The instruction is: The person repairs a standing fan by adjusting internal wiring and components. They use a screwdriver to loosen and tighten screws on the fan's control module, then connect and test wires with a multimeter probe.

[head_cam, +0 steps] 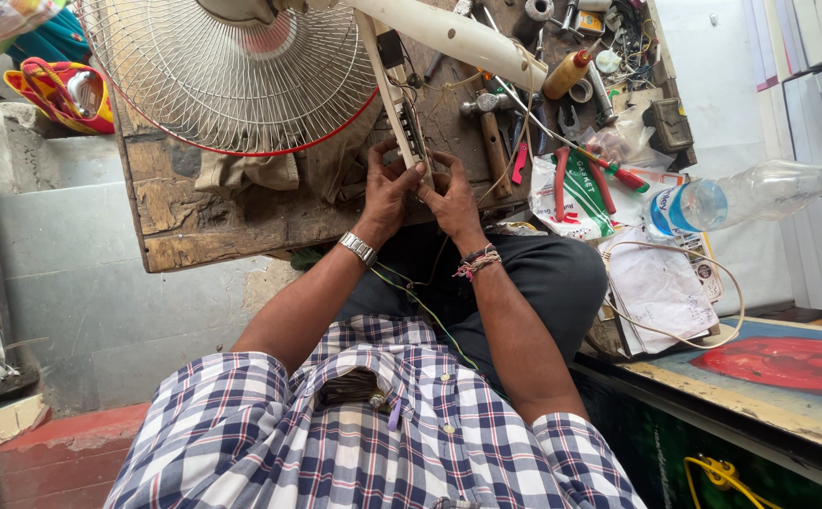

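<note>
The person sits at a worn wooden workbench [194,226] with a pedestal fan [232,71] lying across it, its wire guard with a red rim toward the left and its white pole [458,38] running off to the right. Both hands meet at the fan's switch panel [409,132], a narrow white strip with dark buttons that stands apart from the pole, at the near edge of the bench. The left hand [387,193], with a metal watch at the wrist, has its fingers curled closely around the lower left side of the panel, gripping it. The right hand [453,203], with a thread band at the wrist, has its fingers bent in narrowly against the panel's right edge, pinching at it or at thin wires there; which of the two cannot be told. Thin wires, a green one [430,316] among them, trail from the panel down over the person's lap. Judging from this, the panel is already out of its housing and its wiring is exposed, so the opening up seems done, while the work on the switch itself and all reassembly remain. Red-handled pliers [561,179], a screwdriver [609,168], a hammer [491,127] and a clear plastic bottle [750,193] lie untouched on the right.
</note>
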The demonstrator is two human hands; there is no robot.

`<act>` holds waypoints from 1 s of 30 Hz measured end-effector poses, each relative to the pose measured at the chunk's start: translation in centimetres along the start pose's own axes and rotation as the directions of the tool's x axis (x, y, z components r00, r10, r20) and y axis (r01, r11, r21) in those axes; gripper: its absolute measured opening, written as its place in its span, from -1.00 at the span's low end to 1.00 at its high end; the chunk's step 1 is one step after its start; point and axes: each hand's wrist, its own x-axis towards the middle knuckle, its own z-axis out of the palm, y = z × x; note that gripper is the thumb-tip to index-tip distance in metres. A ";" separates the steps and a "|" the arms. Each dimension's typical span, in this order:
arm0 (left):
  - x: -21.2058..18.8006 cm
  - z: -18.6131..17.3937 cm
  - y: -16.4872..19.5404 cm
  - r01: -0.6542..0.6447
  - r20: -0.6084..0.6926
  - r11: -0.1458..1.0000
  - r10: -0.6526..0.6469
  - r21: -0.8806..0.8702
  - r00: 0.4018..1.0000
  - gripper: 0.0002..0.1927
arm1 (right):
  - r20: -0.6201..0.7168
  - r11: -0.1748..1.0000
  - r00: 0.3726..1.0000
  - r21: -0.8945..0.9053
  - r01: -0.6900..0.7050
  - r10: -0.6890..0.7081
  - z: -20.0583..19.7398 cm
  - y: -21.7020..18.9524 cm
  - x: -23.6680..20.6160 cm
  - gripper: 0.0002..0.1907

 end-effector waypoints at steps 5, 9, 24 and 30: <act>0.1 0.1 -0.1 -0.005 0.002 1.000 0.005 -0.005 1.000 -0.18 | 0.004 1.000 1.000 0.028 0.003 -0.003 0.0 -0.1 0.0 -0.27; 0.2 0.1 -0.2 0.002 -0.005 1.000 -0.002 -0.013 1.000 -0.20 | -0.008 1.000 1.000 0.002 -0.004 0.004 0.0 -0.2 0.0 -0.27; 0.3 0.5 0.3 -0.022 0.004 1.000 0.022 -0.009 1.000 -0.23 | -0.005 1.000 1.000 0.002 0.005 -0.005 -0.1 -1.1 0.2 -0.27; 0.1 0.6 0.2 -0.025 -0.006 1.000 0.025 -0.011 1.000 -0.22 | 0.000 0.999 1.000 -0.030 -0.013 0.013 -0.2 -1.3 -0.1 -0.27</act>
